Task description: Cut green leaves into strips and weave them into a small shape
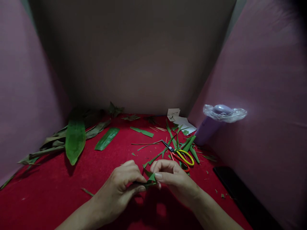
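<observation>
Fingers [137, 176] of the left hand [121, 182] and right hand [177, 179] pinch a folded green leaf piece [151, 178] over a red tabletop [103, 171]; just beyond, scissors [170, 148] lie among leaf scraps [189, 143]; farther out, large leaf [75, 139] at left, purple container [209, 128] at right, white paper [183, 124], marks too small to read
</observation>
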### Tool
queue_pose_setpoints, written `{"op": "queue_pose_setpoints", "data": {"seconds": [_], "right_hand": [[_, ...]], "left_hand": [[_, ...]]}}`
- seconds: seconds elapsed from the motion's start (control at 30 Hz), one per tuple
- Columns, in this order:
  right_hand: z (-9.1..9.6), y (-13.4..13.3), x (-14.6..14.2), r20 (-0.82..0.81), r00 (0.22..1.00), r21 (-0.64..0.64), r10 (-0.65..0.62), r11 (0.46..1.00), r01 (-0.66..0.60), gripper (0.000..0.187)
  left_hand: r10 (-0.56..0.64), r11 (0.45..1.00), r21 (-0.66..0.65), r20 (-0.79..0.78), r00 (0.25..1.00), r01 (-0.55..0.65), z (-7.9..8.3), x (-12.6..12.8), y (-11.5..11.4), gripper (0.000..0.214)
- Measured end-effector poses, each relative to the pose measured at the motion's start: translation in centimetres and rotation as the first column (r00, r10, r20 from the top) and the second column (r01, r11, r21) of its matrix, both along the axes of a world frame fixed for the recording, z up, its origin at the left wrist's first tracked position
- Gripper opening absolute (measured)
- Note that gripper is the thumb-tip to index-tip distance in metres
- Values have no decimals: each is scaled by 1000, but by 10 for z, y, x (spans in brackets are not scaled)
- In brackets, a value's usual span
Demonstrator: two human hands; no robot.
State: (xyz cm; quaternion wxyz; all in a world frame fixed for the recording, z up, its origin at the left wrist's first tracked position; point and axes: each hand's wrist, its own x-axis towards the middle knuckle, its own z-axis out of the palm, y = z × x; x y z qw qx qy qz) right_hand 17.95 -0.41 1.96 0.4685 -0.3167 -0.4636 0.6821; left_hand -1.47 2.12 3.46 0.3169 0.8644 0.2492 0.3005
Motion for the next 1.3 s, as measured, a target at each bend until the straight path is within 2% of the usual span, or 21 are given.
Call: {"op": "queue_pose_setpoints", "data": {"seconds": [0.2,0.37,0.53,0.7,1.0,1.2,1.3], "right_hand": [[1,0,1,-5,1000,-53,25,998,-25,21],[2,0,0,49,998,-6,-27,1000,27,22],[2,0,-2,78,995,25,-63,998,61,21],[2,-1,0,195,977,155,-81,987,51,15],[7,-7,-3,398,882,391,-253,916,86,3],[4,-7,-7,413,862,377,-295,916,133,4],[5,-8,-9,435,829,451,-352,882,138,6]], "left_hand": [[3,998,59,-36,999,-1,-1,0,2,14],[34,983,181,-56,998,-23,-7,0,4,16],[57,970,239,-68,996,-39,-8,1,3,16],[81,959,279,-96,992,-51,-7,0,3,18],[147,913,400,-156,977,-74,-9,0,4,21],[215,842,535,-223,951,-65,-16,3,1,24],[262,815,572,-220,939,-93,-15,4,1,23]]}}
